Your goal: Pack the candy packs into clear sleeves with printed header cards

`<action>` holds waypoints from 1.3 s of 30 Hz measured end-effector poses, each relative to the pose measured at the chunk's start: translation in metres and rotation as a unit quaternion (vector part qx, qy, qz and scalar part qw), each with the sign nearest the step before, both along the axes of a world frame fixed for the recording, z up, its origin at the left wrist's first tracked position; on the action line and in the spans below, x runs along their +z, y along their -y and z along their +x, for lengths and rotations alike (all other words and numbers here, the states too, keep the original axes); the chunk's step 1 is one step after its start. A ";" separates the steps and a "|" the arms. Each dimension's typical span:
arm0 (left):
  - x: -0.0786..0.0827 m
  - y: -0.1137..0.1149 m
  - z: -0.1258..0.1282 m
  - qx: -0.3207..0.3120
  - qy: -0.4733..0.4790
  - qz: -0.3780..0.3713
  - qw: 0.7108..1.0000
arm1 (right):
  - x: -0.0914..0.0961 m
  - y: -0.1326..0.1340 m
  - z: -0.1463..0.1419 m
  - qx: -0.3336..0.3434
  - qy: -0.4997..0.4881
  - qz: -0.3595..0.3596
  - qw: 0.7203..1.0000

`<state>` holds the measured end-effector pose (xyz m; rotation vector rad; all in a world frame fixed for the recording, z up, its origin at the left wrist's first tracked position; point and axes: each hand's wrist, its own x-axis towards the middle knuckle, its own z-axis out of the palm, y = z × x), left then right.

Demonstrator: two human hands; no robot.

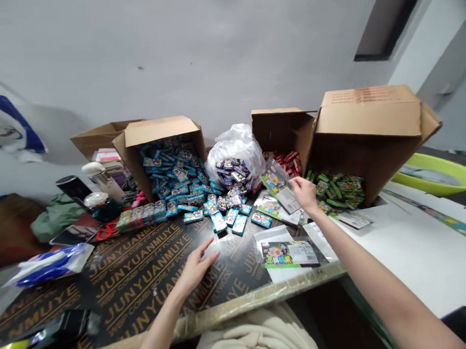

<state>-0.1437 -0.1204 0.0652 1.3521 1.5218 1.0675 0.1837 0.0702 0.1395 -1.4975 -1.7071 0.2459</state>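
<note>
The surface (145, 285) is a dark wood board, smooth and shiny, with gold letters printed on it. The big boxes (367, 145) are brown cardboard, matt and a bit rough. The white plastic bag (235, 153) is thin, crinkly and shiny. The clear plastic sleeve (275, 180) is glossy, and so are the little blue packets (219, 222). The green plastic tub (442, 175) is smooth and shiny. The cream cloth (255, 341) looks soft and matt.
</note>
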 end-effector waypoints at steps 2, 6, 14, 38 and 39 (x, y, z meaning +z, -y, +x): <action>0.019 0.009 0.022 0.011 0.149 0.032 0.988 | 0.004 0.036 -0.023 0.055 -0.065 -0.017 0.996; 0.042 0.025 0.070 -0.031 0.462 0.055 0.885 | -0.022 0.131 -0.087 0.288 -0.318 -0.231 0.873; 0.030 0.065 0.097 -0.025 0.549 -0.034 0.835 | -0.061 0.195 -0.116 0.165 -0.195 0.036 0.966; 0.050 0.073 0.080 -0.014 0.318 -0.089 0.944 | -0.004 0.169 -0.093 0.488 -0.060 -0.126 0.861; 0.048 0.072 0.081 0.023 0.331 -0.097 0.938 | -0.007 0.171 -0.095 0.455 -0.095 -0.118 0.877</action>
